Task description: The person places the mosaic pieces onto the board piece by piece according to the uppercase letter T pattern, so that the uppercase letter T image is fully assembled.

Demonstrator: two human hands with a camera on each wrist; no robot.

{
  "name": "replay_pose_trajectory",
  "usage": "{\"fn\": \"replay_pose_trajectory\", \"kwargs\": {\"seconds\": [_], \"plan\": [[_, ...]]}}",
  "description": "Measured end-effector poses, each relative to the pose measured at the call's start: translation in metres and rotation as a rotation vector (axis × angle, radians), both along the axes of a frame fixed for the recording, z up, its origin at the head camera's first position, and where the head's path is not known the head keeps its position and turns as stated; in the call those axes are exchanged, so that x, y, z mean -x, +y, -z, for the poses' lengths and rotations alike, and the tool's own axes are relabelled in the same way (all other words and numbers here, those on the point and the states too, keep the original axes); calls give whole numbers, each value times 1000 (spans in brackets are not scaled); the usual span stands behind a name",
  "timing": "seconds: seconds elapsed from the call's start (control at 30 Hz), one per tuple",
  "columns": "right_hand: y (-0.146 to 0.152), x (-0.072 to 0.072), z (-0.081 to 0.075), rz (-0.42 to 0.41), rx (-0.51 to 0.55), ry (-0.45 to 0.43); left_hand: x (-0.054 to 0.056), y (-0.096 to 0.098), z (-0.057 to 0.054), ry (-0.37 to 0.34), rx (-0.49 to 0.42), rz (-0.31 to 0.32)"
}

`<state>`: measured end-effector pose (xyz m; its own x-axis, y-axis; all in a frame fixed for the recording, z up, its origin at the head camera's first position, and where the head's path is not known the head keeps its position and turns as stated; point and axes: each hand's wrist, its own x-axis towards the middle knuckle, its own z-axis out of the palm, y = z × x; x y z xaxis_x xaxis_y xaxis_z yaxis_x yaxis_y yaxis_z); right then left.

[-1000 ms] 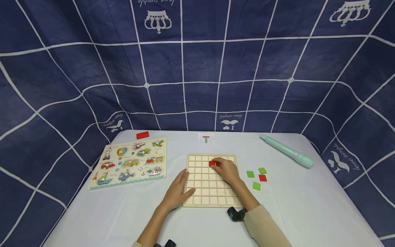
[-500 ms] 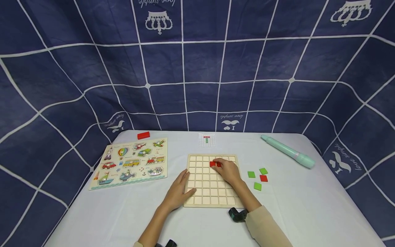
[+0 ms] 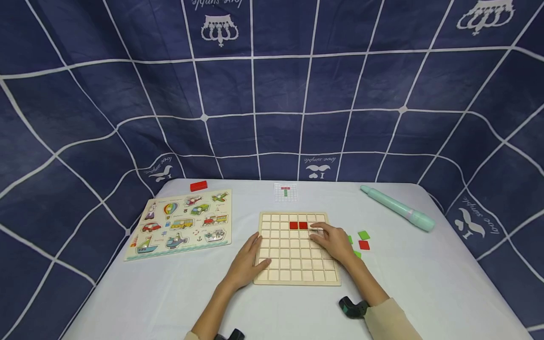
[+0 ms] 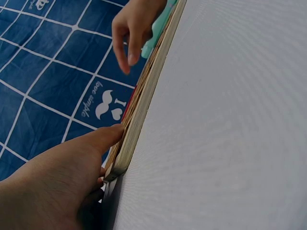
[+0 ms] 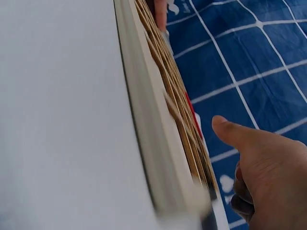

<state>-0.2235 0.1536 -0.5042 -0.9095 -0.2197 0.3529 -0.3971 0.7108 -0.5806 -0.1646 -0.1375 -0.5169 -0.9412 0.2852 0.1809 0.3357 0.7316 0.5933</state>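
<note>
A wooden grid board (image 3: 290, 255) lies flat on the white table. Two red square tiles (image 3: 293, 225) sit side by side in its second row from the back. My left hand (image 3: 245, 264) rests at the board's left edge, fingers fairly straight along the side and thumb on top; the left wrist view shows this thumb (image 4: 108, 137) on the board's edge. Over the board's right part is my right hand (image 3: 335, 242), fingers loosely bent, apart from the red tiles and holding nothing visible. The right wrist view shows the right thumb (image 5: 228, 130) clear of the board.
Right of the board lie a loose red tile (image 3: 364, 245) and several green tiles (image 3: 363, 234), some partly behind my right hand. A pattern card (image 3: 285, 192) lies behind the board. A vehicle puzzle (image 3: 182, 222) and red block (image 3: 198, 186) are left; a mint tube (image 3: 397, 208) is right.
My right hand has let go of the red tile and moved right and slightly toward me, uncovering both red tiles. The left hand stays in place.
</note>
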Motion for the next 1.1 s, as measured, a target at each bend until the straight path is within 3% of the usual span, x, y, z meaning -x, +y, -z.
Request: {"fn": "replay_pose_trajectory", "kwargs": {"seconds": [0.37, 0.57, 1.1], "plan": [[86, -22, 8, 71, -53, 120, -1, -1, 0, 27, -12, 14], [124, -33, 11, 171, -52, 92, 0, -1, 0, 28, -17, 19], [136, -38, 15, 195, -83, 17, 0, 0, 0, 29, -15, 11]]}}
